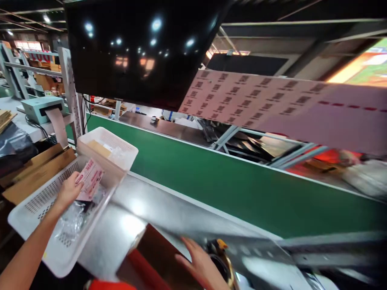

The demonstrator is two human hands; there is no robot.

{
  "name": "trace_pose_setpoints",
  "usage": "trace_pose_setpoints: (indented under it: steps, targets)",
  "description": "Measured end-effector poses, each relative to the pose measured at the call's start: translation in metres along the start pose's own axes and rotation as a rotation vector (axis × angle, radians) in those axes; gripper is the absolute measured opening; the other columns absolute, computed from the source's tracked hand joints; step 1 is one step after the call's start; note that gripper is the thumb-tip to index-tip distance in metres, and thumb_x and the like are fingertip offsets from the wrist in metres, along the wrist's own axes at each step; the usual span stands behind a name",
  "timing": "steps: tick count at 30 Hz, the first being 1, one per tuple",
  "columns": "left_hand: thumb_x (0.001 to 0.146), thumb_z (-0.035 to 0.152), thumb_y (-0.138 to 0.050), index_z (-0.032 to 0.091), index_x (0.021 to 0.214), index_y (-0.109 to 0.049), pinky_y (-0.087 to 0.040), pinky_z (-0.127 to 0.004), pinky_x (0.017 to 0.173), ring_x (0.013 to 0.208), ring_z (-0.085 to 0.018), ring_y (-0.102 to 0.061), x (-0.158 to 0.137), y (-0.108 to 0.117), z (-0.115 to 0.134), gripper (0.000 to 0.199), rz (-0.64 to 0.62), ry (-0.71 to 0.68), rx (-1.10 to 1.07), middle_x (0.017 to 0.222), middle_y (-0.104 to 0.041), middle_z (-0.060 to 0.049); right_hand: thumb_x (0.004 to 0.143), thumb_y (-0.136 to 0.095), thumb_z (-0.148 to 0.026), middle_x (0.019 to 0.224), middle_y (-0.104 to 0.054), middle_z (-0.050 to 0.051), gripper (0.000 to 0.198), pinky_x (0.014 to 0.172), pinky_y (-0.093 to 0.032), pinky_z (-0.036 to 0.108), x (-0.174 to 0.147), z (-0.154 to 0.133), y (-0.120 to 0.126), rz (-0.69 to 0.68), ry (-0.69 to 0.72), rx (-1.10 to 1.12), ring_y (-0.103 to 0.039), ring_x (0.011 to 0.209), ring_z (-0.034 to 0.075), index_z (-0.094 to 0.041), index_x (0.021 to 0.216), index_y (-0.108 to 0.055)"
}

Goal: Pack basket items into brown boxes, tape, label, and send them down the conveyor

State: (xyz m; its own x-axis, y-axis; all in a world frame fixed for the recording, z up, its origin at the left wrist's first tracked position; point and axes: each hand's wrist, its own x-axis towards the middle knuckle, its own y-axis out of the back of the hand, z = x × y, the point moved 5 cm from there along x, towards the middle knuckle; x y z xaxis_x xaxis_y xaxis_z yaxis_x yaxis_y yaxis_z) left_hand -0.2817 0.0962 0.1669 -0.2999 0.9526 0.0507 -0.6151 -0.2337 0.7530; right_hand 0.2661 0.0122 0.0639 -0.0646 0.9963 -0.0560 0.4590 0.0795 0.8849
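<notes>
My left hand (71, 188) reaches over a white plastic basket (92, 231), its fingers closed on a pale card with red print (90, 180). Beneath the card, clear plastic bags (71, 221) lie in the basket. Down at the lower middle, my right hand (204, 266) has its thumb and fingers apart. It is at the right side of a dark brown cardboard box (161, 253); whether it touches the box I cannot tell. Just right of that hand is a tape dispenser-like object (222, 257) with a yellow part, blurred and partly covered.
A green conveyor belt (205, 173) runs beyond the metal worktop (133, 201). A second white basket (131, 151) holds a brown packet. A label printer (44, 108) stands at left. Overhead hang a large dark screen (136, 52) and a sheet of printed codes (236, 98).
</notes>
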Motion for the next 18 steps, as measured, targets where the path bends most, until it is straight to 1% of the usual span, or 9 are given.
trace_pose_setpoints:
  steps: [2,3,6,8,9,11,13,16,18]
  targets:
    - [0.085,0.033,-0.064,0.023,0.115,-0.063,-0.058,-0.035,0.09,0.097,-0.024,-0.073,-0.039,-0.011,0.026,0.032,0.001,-0.026,-0.286,0.105,-0.078,-0.005,0.078,-0.064,-0.059,0.14,-0.069,0.025,0.069,0.119,-0.043,0.061,-0.006,-0.027,0.008,0.062,-0.06,0.183,-0.061,0.135,0.043,-0.013,0.129,-0.071]
    - [0.083,0.038,-0.067,0.023,0.119,-0.063,-0.06,-0.037,0.09,0.098,-0.025,-0.074,-0.062,-0.024,0.042,0.039,-0.028,-0.027,-0.444,0.107,-0.078,-0.005,0.079,-0.065,-0.062,0.14,-0.068,0.025,0.075,0.118,-0.044,0.06,-0.01,-0.044,0.009,0.065,-0.07,0.332,-0.063,0.134,0.04,-0.012,0.136,-0.065]
    - [0.084,0.054,-0.07,0.02,0.13,-0.061,-0.063,-0.042,0.091,0.101,-0.028,-0.076,-0.131,-0.091,0.093,0.058,-0.24,-0.034,-0.814,0.113,-0.078,-0.01,0.08,-0.07,-0.067,0.15,-0.062,0.02,0.087,0.111,-0.052,0.051,-0.022,-0.098,0.013,0.0,0.069,0.829,-0.066,0.13,0.033,-0.019,0.15,-0.049]
    - [0.094,0.057,-0.06,0.019,0.134,-0.06,-0.063,-0.044,0.096,0.11,-0.029,-0.074,-0.167,-0.141,0.12,0.055,-0.453,-0.108,-0.855,0.121,-0.077,-0.013,0.088,-0.064,-0.066,0.141,-0.068,0.016,0.071,0.103,-0.057,0.046,-0.032,-0.109,0.021,0.061,0.068,0.939,-0.07,0.12,0.029,-0.021,0.143,-0.053]
    - [0.098,0.057,-0.052,0.019,0.136,-0.06,-0.06,-0.045,0.102,0.118,-0.029,-0.071,-0.178,-0.162,0.127,0.054,-0.488,-0.168,-0.813,0.127,-0.075,-0.014,0.093,-0.059,-0.062,0.132,-0.072,0.015,0.06,0.099,-0.058,0.043,-0.038,-0.106,0.028,0.109,0.05,0.901,-0.071,0.114,0.028,-0.021,0.137,-0.057]
    - [0.104,0.053,-0.039,0.016,0.141,-0.057,-0.049,-0.048,0.118,0.137,-0.03,-0.06,-0.186,-0.194,0.125,0.055,-0.408,-0.238,-0.629,0.142,-0.066,-0.017,0.1,-0.05,-0.049,0.117,-0.077,0.012,0.041,0.094,-0.058,0.039,-0.05,-0.091,0.04,0.135,0.058,0.692,-0.072,0.104,0.026,-0.021,0.127,-0.063]
    - [0.105,0.047,-0.036,0.013,0.145,-0.055,-0.036,-0.05,0.128,0.148,-0.031,-0.049,-0.183,-0.222,0.109,0.056,-0.327,-0.184,-0.38,0.152,-0.058,-0.02,0.1,-0.044,-0.034,0.112,-0.077,0.011,0.034,0.09,-0.056,0.037,-0.059,-0.075,0.04,0.007,0.136,0.416,-0.071,0.1,0.025,-0.021,0.122,-0.068]
    - [0.105,0.035,-0.032,0.012,0.145,-0.056,-0.036,-0.049,0.128,0.147,-0.03,-0.052,-0.184,-0.262,0.09,0.052,-0.5,-0.045,-0.191,0.152,-0.06,-0.021,0.095,-0.039,-0.014,0.113,-0.077,0.009,0.041,0.086,-0.053,0.033,-0.066,-0.054,0.013,-0.226,0.185,0.057,-0.071,0.101,0.024,-0.022,0.122,-0.069]
    - [0.105,0.029,-0.025,0.011,0.145,-0.057,-0.04,-0.045,0.126,0.144,-0.029,-0.055,-0.191,-0.278,0.091,0.055,-0.589,-0.04,-0.183,0.151,-0.061,-0.022,0.091,-0.038,-0.006,0.112,-0.076,0.011,0.046,0.086,-0.053,0.033,-0.063,-0.046,-0.011,-0.217,0.185,-0.124,-0.07,0.099,0.024,-0.021,0.122,-0.069]
